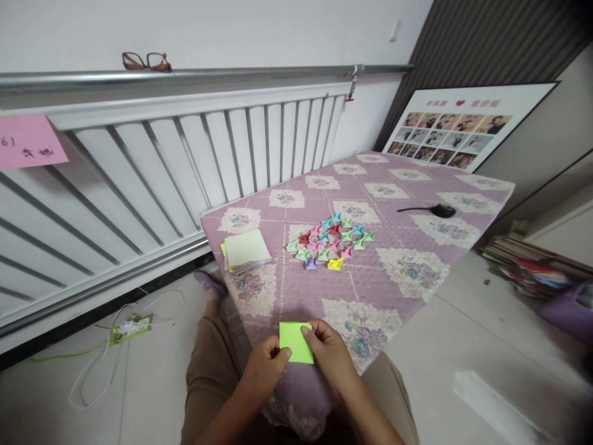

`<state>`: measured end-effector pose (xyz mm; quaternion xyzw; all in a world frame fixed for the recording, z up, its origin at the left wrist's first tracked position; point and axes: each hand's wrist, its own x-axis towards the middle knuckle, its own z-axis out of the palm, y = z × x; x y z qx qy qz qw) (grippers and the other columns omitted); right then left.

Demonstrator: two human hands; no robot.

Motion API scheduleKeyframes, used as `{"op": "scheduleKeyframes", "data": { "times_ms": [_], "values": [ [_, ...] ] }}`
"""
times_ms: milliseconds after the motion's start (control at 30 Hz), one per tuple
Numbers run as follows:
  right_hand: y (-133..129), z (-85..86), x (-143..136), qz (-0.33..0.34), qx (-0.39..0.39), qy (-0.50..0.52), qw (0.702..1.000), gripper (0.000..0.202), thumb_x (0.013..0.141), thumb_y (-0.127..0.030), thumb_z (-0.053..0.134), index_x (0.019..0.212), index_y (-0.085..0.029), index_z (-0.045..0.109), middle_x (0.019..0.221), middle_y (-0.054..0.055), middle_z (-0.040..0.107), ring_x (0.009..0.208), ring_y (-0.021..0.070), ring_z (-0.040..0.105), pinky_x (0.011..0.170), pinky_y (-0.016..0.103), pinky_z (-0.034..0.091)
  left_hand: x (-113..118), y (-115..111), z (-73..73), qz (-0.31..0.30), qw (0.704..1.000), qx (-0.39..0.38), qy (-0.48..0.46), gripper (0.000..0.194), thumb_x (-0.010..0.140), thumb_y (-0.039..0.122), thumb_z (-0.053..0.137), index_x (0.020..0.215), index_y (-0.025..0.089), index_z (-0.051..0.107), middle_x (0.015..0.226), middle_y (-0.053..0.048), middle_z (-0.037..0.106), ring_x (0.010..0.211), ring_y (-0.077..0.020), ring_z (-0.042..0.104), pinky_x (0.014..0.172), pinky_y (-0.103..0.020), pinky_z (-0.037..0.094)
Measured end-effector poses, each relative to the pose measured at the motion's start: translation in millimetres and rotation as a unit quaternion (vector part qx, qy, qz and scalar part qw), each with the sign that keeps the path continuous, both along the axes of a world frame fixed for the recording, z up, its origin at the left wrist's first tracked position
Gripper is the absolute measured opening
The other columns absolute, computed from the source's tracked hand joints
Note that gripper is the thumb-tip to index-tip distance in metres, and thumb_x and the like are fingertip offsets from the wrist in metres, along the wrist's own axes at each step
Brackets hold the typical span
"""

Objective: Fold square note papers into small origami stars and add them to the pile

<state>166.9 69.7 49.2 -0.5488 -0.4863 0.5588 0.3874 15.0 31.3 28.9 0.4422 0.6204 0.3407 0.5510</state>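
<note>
Between my hands is a bright lime-green square of paper (295, 343), held up just above the near corner of the table. My left hand (269, 363) pinches its left edge, with the thumb lying on the front. At the right edge, my right hand (328, 347) grips the upper corner between thumb and fingers. Farther up the table stand several small folded paper pieces (324, 245) in green, pink, blue, red, yellow and purple, set in slanting rows. A stack of square paper sheets (248, 250), pale on top, lies to their left.
A patterned purple tablecloth (296, 290) covers the table. On it at the far right is a black corded object (443, 211). A white radiator (231, 148) runs along the left, with glasses (147, 62) on the pipe above. A power strip (131, 329) with cables lies on the floor.
</note>
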Motion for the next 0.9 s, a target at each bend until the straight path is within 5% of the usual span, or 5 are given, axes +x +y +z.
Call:
{"op": "scheduleKeyframes", "data": {
  "times_ms": [267, 367, 567, 767, 900],
  "values": [
    [9.4, -5.9, -2.0, 0.003, 0.001, -0.011, 1.0, 0.04, 0.072, -0.047, 0.057, 0.101, -0.02, 0.055, 0.063, -0.005, 0.054, 0.053, 0.0128, 0.049, 0.05, 0.024, 0.04, -4.4, 0.4, -6.1, -0.021, 0.999, 0.016, 0.031, 0.008, 0.078, 0.023, 0.053, 0.075, 0.016, 0.055, 0.063, 0.004, 0.053, 0.056, -0.0111, 0.048, 0.055, -0.022, 0.036],
    [17.6, -5.2, -0.7, 0.06, 0.037, -0.079, 0.994, 0.029, 0.078, -0.043, 0.049, 0.089, -0.018, 0.059, 0.065, -0.002, 0.058, 0.056, 0.0131, 0.052, 0.054, 0.025, 0.042, -4.9, 0.6, -3.9, -0.021, 0.996, 0.031, 0.076, 0.005, 0.078, 0.02, 0.053, 0.081, 0.017, 0.054, 0.063, 0.005, 0.052, 0.058, -0.0111, 0.047, 0.056, -0.023, 0.034],
    [36.0, -11.4, -1.2, 0.093, 0.106, -0.179, 0.974, 0.013, 0.074, -0.028, 0.051, 0.067, -0.02, 0.058, 0.06, -0.003, 0.056, 0.058, 0.013, 0.05, 0.056, 0.024, 0.036, -8.7, -2.6, 0.3, -0.056, 0.983, 0.041, 0.168, 0.056, 0.075, 0.016, 0.057, 0.128, 0.018, 0.037, 0.063, 0.008, 0.052, 0.062, -0.0142, 0.053, 0.063, -0.026, 0.038],
    [43.8, -24.4, 0.0, 0.121, 0.139, -0.245, 0.952, 0.013, 0.075, -0.024, 0.049, 0.068, -0.021, 0.059, 0.061, -0.003, 0.059, 0.058, 0.013, 0.052, 0.057, 0.023, 0.035, -18.8, -8.9, 1.3, -0.139, 0.899, 0.207, 0.36, 0.022, 0.086, 0.016, 0.047, 0.103, 0.022, 0.059, 0.098, -0.006, 0.061, 0.096, -0.0228, 0.054, 0.087, -0.038, 0.04],
    [42.8, -26.4, 0.1, 0.137, 0.162, -0.283, 0.936, 0.015, 0.079, -0.022, 0.047, 0.071, -0.021, 0.06, 0.061, -0.003, 0.058, 0.058, 0.013, 0.052, 0.056, 0.022, 0.036, -14.1, -10.4, -10.5, -0.228, 0.848, 0.304, 0.37, 0.026, 0.085, 0.014, 0.052, 0.108, 0.021, 0.061, 0.113, -0.006, 0.061, 0.114, -0.0259, 0.047, 0.098, -0.043, 0.037]
  ]
}}
